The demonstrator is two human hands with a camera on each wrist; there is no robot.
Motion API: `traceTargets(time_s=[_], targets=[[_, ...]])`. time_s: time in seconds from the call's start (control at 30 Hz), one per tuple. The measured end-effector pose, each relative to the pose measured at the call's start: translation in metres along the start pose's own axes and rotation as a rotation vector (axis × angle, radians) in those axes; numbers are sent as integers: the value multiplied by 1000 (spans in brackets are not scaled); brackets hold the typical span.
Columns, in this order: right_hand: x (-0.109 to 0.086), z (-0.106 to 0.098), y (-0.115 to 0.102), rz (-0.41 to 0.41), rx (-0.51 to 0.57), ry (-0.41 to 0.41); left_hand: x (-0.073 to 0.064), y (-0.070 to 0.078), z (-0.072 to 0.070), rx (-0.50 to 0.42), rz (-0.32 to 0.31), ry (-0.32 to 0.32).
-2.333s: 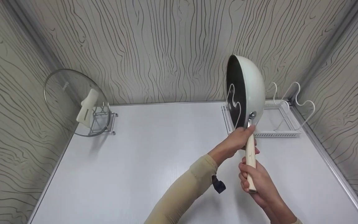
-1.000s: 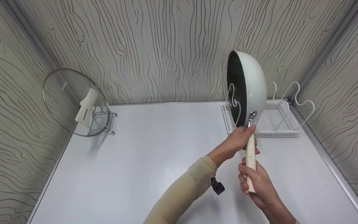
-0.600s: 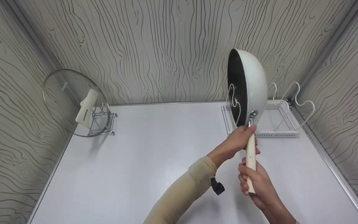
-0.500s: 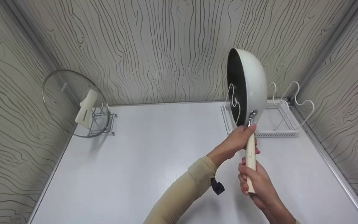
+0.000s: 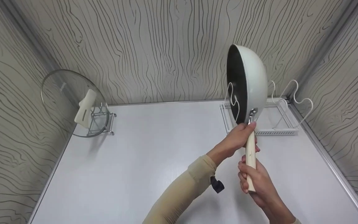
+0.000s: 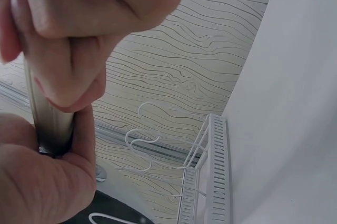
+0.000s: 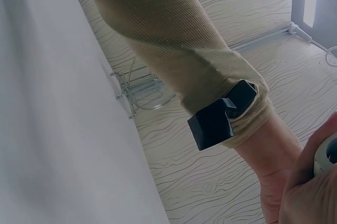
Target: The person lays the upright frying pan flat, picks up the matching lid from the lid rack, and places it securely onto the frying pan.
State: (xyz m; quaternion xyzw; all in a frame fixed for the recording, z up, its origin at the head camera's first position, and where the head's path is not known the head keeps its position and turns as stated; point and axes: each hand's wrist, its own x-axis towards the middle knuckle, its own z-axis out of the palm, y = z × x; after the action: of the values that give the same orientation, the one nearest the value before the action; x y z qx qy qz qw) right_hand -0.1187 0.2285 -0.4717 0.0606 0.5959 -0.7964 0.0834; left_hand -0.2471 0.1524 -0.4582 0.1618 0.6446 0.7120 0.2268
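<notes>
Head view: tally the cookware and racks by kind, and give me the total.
Pan: 1, held up by its handle
Lid: 1, glass with a pale handle
Racks: 2, a white rack and a grey rack
Total: 4

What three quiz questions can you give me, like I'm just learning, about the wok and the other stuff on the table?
1. Which hand grips the long handle closer to the bowl of the wok?
2. True or false: the glass lid is propped up on the metal rack, not lying flat.
3. Pick one. The inside of the wok is: A) red, B) black, C) yellow.

Key:
1. The left hand.
2. True.
3. B.
</notes>
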Motion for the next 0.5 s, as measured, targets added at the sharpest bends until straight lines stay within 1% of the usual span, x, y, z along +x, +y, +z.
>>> traceTargets(time_s=[0.2,0.5], targets=[[1,1,0,-6,-2,-5,1,2,-2,-4,13,0],[0,-1,0,-17,-2,-6,1,3,1,-1,16,-8]])
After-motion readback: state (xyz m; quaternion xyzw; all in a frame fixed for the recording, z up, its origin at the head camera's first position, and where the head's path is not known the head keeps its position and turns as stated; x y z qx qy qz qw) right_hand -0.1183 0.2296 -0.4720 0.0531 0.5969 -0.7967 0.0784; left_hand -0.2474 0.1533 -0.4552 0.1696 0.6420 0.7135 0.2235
